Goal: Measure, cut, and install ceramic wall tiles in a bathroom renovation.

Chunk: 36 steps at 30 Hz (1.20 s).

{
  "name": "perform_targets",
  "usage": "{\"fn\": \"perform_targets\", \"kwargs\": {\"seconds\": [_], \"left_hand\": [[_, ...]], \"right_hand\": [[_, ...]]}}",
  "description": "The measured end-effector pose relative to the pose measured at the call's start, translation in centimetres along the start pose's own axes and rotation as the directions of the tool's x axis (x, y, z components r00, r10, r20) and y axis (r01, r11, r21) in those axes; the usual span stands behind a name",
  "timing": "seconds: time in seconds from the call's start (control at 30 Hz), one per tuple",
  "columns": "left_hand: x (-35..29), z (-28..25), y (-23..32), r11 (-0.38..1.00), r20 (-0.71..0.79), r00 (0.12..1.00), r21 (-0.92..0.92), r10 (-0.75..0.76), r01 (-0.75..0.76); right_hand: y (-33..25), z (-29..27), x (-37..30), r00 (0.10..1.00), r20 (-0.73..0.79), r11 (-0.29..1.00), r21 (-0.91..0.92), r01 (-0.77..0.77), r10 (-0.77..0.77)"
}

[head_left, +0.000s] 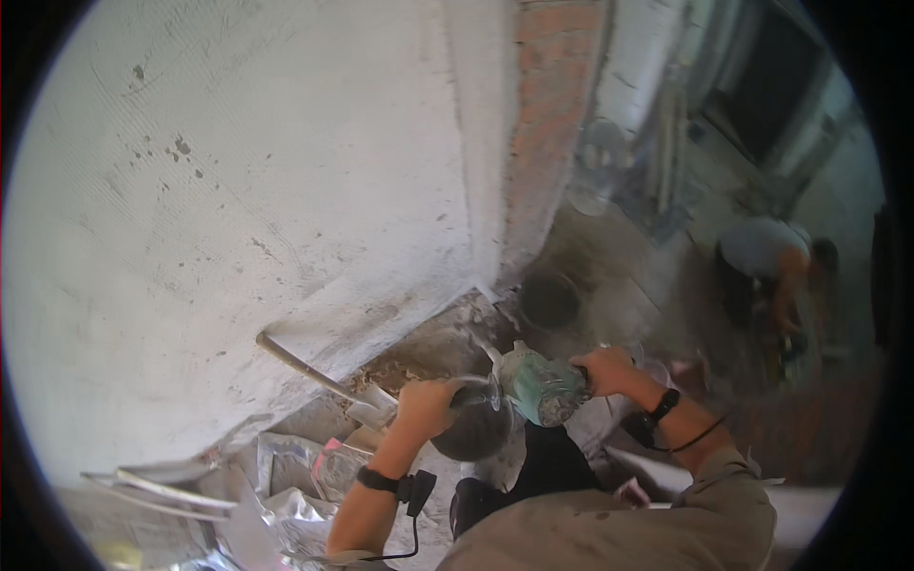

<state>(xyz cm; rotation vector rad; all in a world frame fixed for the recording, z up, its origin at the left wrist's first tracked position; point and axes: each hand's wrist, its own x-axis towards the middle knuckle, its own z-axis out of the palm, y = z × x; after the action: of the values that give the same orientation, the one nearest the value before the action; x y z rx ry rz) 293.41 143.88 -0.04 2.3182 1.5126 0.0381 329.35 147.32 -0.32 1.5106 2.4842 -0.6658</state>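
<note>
A green, dust-caked handheld power mixer point(545, 383) is held in front of my body between both hands. My left hand point(426, 406) is closed round its handle on the left side. My right hand point(606, 369) grips it at the right end of the green housing. Close under my left hand is a dark round bucket point(470, 434); what is inside it is hard to make out. The mixer's lower end is hidden, so I cannot tell whether it reaches into the bucket.
A shovel point(314, 369) leans against the rough plastered wall point(286, 190), its blade near my left hand. Crumpled bags point(290, 476) lie at lower left. Another dark bucket point(549, 302) stands beyond the mixer, near the brick edge point(552, 124). A person point(769, 262) bends down at far right.
</note>
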Motion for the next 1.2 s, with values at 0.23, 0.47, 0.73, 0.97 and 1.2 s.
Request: {"fn": "perform_targets", "kwargs": {"seconds": [0.23,0.47,0.73,0.97,1.2], "left_hand": [[8.8,11.0,-8.6,0.873,0.040,0.895,-0.202,-0.445,0.443],[10.8,11.9,-16.5,0.761,-0.321,0.690,-0.248,-0.648,0.600],[-1.2,21.4,-8.4,0.247,-0.099,0.285,-0.796,-0.954,0.552],[-19.6,34.6,10.6,-0.661,0.633,-0.191,-0.729,-0.750,0.177],[-25.9,37.0,22.5,-0.865,0.848,-0.184,-0.501,-0.498,0.032]], "right_hand": [[7.4,4.6,23.8,0.964,0.192,0.974,-0.096,0.205,-0.184],[4.5,3.5,36.1,0.916,0.039,0.904,-0.150,0.401,-0.400],[0.2,4.7,39.5,0.763,-0.388,0.848,-0.354,0.395,-0.517],[-1.8,3.8,37.9,0.705,-0.459,0.782,-0.584,0.219,-0.540],[-1.9,22.7,31.9,0.970,0.224,0.775,0.628,-0.067,-0.098]]}}
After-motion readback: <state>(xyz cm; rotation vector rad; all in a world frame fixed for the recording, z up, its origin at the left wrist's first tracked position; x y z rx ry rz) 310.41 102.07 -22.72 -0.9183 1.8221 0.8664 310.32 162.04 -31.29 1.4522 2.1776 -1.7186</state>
